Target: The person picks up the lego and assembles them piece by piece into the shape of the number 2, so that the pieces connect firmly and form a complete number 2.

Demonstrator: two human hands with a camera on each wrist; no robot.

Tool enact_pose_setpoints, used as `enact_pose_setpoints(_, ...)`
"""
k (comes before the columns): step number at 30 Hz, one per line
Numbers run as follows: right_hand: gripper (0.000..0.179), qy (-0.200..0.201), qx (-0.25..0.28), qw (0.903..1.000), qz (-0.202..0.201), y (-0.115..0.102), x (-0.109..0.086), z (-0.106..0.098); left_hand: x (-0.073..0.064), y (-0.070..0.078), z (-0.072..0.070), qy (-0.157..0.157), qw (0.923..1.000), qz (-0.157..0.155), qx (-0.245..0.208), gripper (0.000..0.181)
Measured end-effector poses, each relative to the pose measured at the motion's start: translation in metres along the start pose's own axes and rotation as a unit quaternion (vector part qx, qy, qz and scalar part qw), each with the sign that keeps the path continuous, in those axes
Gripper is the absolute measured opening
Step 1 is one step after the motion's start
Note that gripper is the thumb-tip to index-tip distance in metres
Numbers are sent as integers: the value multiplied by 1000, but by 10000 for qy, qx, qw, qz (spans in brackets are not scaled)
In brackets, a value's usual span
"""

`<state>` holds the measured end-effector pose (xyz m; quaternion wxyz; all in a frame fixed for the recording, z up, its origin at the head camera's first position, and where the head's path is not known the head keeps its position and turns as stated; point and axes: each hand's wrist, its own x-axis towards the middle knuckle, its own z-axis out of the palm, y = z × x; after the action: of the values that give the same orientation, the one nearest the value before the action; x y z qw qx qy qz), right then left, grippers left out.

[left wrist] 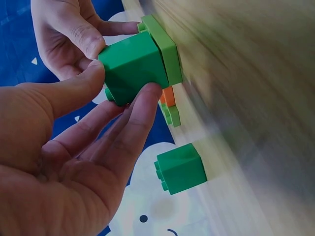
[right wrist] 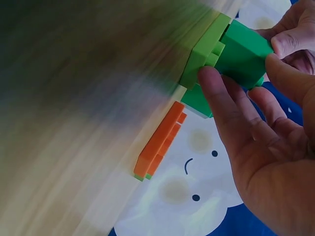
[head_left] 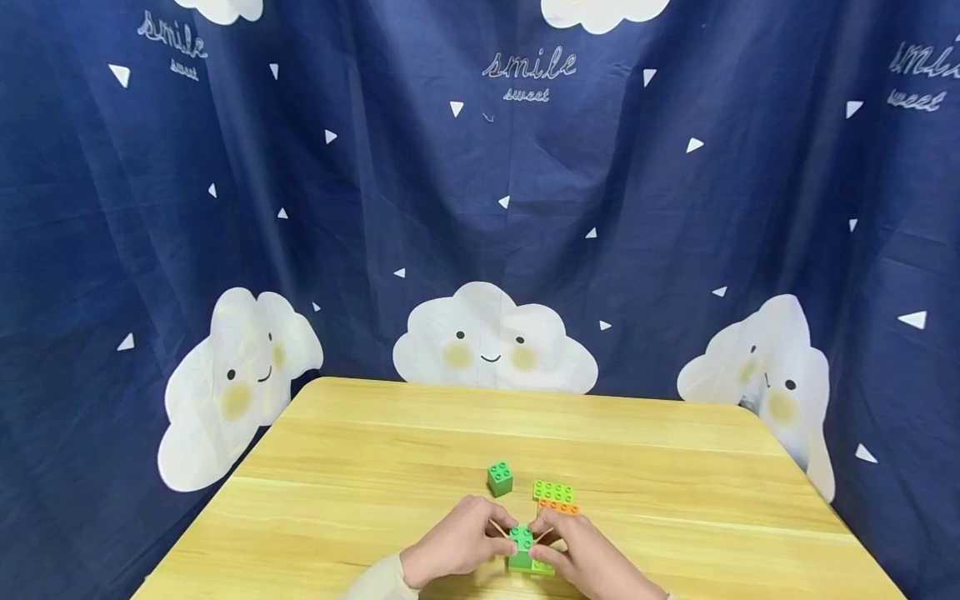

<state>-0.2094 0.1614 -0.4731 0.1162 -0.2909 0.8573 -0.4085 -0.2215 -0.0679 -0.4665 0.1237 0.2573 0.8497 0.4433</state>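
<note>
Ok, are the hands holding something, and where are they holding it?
The nearer green block: the left hand and the right hand both hold it by its sides, with thumbs near its top edge.

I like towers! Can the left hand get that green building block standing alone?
Probably yes: only bare tabletop lies between the left hand and the lone green building block, though that hand would first have to release the held green block.

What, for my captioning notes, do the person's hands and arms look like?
The left hand and right hand are bare and ungloved. A plain cream sleeve shows on the left; on the right, only a pale sleeve edge.
</note>
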Motion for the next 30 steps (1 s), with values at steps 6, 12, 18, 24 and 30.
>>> enact_pose_setpoints(6,10,52,30,9999,-82,1,0,1,-1,3,-1,61,10000,12,20,15)
enact_pose_setpoints(12,10,68,88,9999,-63,1,0,1,-1,3,0,53,10000,16,3,16)
enact_pose_setpoints(18,9,71,97,9999,-41,0,-1,0,0,2,0,-3,10000,1,-58,16)
enact_pose_setpoints(24,9,37,-24,10000,-55,-1,-1,0,0,2,0,-21,9999,-23,-121,15)
enact_pose_setpoints(30,10,55,-73,9998,-158,-2,0,1,-1,2,-1,-20,9999,-91,-103,15)
